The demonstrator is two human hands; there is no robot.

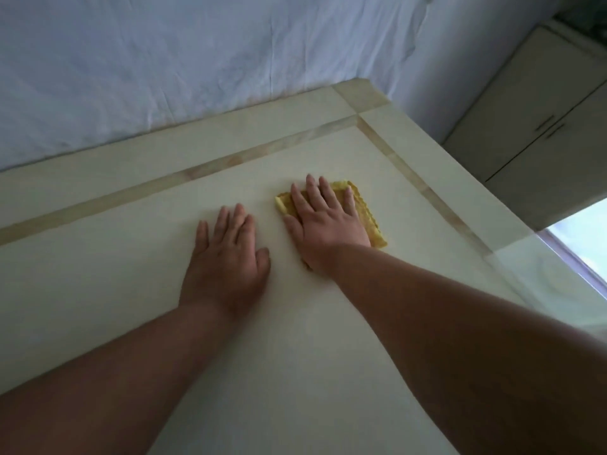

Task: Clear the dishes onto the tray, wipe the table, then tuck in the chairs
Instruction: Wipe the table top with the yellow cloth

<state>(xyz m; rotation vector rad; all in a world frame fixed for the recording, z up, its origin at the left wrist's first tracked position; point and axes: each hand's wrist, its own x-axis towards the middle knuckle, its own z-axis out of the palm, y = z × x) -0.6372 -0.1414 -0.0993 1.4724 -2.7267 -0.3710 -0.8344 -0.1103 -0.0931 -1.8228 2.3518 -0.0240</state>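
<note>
A folded yellow cloth (pixel 369 213) lies flat on the cream table (pixel 131 257), toward its far right corner. My right hand (pixel 325 221) presses palm-down on the cloth with fingers spread, covering most of it. My left hand (pixel 226 261) rests flat on the bare tabletop just left of the cloth, fingers apart, holding nothing. No dishes, tray or chairs are in view.
A tan inlaid band (pixel 203 169) runs along the table's far and right sides. A pale blue sheet-covered wall (pixel 197 60) stands right behind the far edge. A cream cabinet (pixel 542 133) is beyond the right edge, with a bright floor area (pixel 581 238) below it.
</note>
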